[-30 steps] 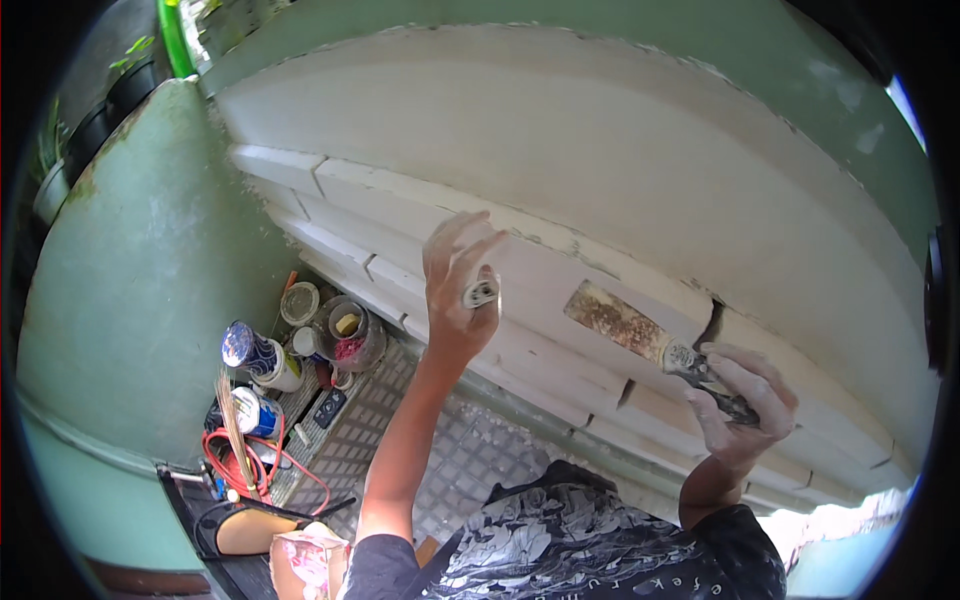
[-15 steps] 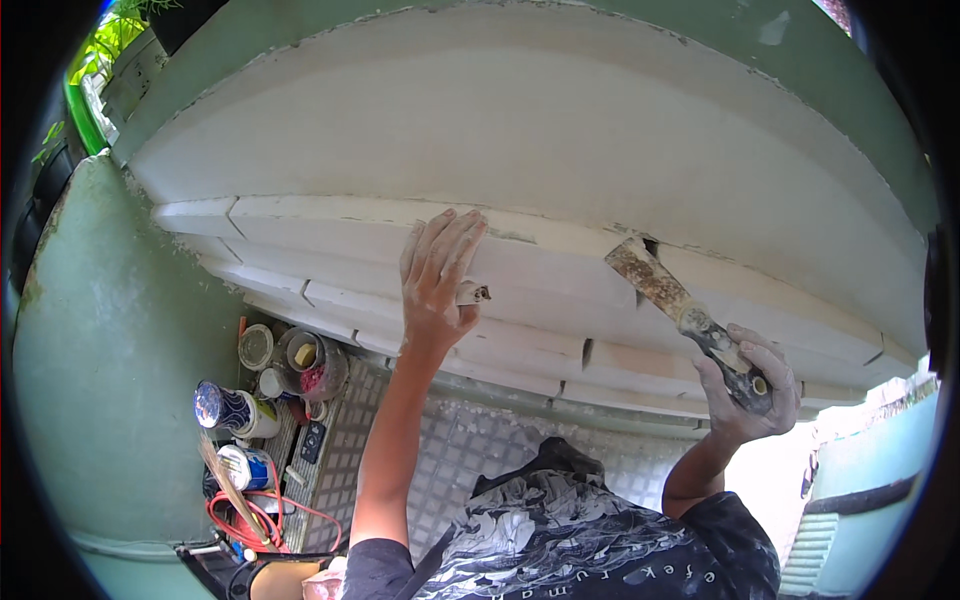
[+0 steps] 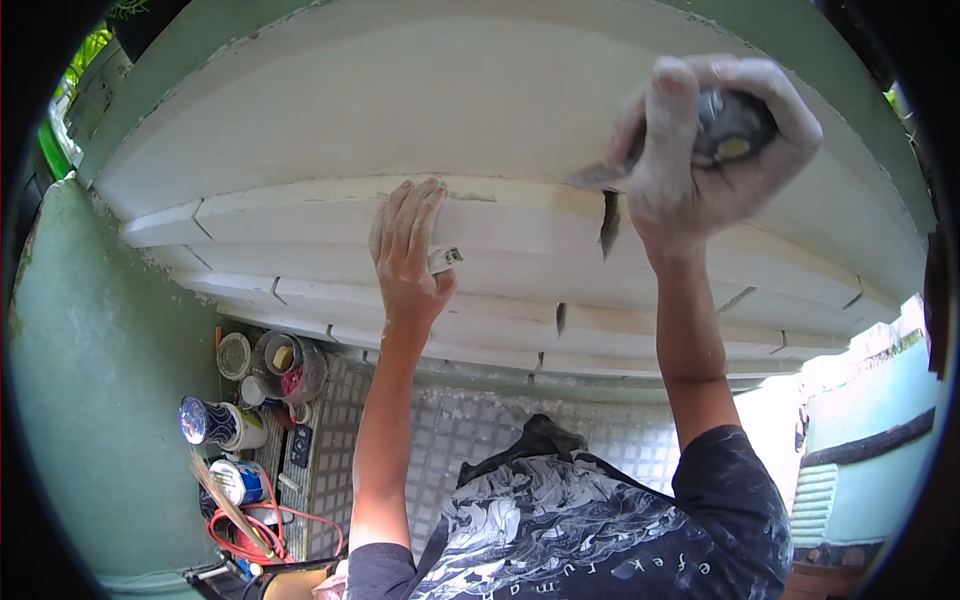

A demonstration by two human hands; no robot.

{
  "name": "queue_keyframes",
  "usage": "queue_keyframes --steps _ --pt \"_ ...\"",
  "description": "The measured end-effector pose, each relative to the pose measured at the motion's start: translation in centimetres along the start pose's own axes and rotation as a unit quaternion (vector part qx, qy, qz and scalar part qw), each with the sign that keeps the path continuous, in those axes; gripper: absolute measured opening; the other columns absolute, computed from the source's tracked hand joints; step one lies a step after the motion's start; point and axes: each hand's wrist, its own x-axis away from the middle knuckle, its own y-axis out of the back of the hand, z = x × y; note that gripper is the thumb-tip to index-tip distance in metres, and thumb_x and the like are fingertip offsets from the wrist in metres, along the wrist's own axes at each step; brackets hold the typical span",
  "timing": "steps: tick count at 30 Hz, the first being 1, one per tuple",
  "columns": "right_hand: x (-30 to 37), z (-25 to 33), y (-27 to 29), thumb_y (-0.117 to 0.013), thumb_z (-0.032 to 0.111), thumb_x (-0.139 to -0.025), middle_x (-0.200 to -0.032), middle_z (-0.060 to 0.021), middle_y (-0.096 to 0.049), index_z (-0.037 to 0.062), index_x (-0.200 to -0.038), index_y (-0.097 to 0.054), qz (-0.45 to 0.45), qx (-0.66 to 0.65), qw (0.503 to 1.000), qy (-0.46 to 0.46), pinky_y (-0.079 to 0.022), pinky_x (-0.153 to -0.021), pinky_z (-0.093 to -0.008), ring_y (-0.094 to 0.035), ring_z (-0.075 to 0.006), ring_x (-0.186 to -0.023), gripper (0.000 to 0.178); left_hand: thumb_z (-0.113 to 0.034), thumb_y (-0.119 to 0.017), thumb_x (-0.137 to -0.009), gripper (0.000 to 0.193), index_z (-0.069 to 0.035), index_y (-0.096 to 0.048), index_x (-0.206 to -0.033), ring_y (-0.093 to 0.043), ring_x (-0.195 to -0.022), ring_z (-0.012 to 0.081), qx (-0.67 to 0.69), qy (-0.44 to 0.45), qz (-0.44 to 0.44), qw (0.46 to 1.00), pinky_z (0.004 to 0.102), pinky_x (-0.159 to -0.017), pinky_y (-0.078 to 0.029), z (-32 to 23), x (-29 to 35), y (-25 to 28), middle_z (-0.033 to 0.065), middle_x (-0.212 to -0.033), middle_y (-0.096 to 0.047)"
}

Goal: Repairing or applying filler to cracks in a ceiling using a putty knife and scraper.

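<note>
My right hand, whitened with dust, is wrapped round the dark handle of a putty knife. Its blade tip reaches the upper edge of a white stepped moulding, just above a dark gap; most of the blade is hidden or blurred. The fingers of my left hand lie stretched along the moulding's top step. Between its thumb and palm sits a small whitish folded or rolled piece with dark marks at its end; I cannot make out its kind.
Below left, a slatted bench bears a clear tub, paint cans, a straw brush and a coiled red hose. A green wall rises at left. Narrow joints cut across the moulding's steps.
My right hand has lifted up and inward with the putty knife, swinging the blade to the moulding's upper edge. My left hand keeps its place; the whole view has shifted slightly.
</note>
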Motion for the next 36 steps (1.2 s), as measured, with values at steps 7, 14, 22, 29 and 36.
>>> queue_keyframes --steps 7,14,22,29,36 --pt "0.3 -4.5 -1.0 -0.063 -0.002 -0.088 -0.074 -0.002 -0.05 0.0044 -0.101 -0.048 0.07 0.247 0.966 0.039 -0.035 -0.039 -0.0201 -0.044 -0.004 -0.046 0.021 -0.029 -0.05 -0.076 0.059 -0.01 -0.051 -0.132 -0.044 -0.129 0.0328 0.005 0.008 -0.006 1.0 0.0493 -0.108 -0.029 -0.2 -0.1 0.2 0.0064 -0.134 -0.053" --pt "1.1 -3.0 -0.8 -0.061 -0.006 -0.086 -0.078 -0.0037 -0.051 0.0039 -0.101 -0.048 0.05 0.221 0.973 0.037 -0.04 -0.049 -0.0188 -0.046 -0.0042 -0.056 0.022 -0.011 -0.054 -0.061 0.069 -0.011 -0.052 -0.13 -0.045 -0.128 0.0318 0.022 0.036 -0.014 0.999 0.0477 -0.107 -0.031 -0.7 -0.2 0.3 0.0061 -0.132 -0.054" --pt "0.6 -1.8 -2.1 -0.064 -0.005 -0.084 -0.08 -0.0025 -0.051 0.0037 -0.102 -0.047 0.019 0.206 0.978 0.01 -0.037 -0.049 -0.0187 -0.045 -0.004 -0.056 0.026 -0.007 -0.055 -0.059 0.072 -0.012 -0.052 -0.13 -0.045 -0.129 0.0316 0.034 0.051 -0.015 0.998 0.0472 -0.107 -0.031 -1.1 -0.1 0.3 0.0051 -0.132 -0.054" --pt "1.4 -1.6 -4.1 -0.063 -0.008 -0.084 -0.081 -0.0052 -0.053 0.0034 -0.1 -0.046 0.073 0.275 0.958 0.026 -0.047 -0.053 -0.0216 -0.055 -0.0081 -0.062 0.026 0.003 -0.062 -0.051 0.085 -0.014 -0.049 -0.133 -0.042 -0.131 0.0293 0.041 0.053 0.012 0.998 0.0466 -0.108 -0.032 -1.2 -0.2 0.8 0.0033 -0.136 -0.051" --pt "1.3 -1.5 -6.9 -0.061 -0.008 -0.082 -0.091 -0.0047 -0.053 0.0037 -0.1 -0.051 0.041 0.195 0.98 -0.02 -0.046 -0.068 -0.022 -0.053 -0.0109 -0.075 0.024 0.004 -0.065 -0.051 0.087 -0.016 -0.049 -0.134 -0.042 -0.132 0.0279 0.04 0.073 0.022 0.996 0.0457 -0.108 -0.032 -1.1 -0.1 1.1 0.0023 -0.137 -0.05"
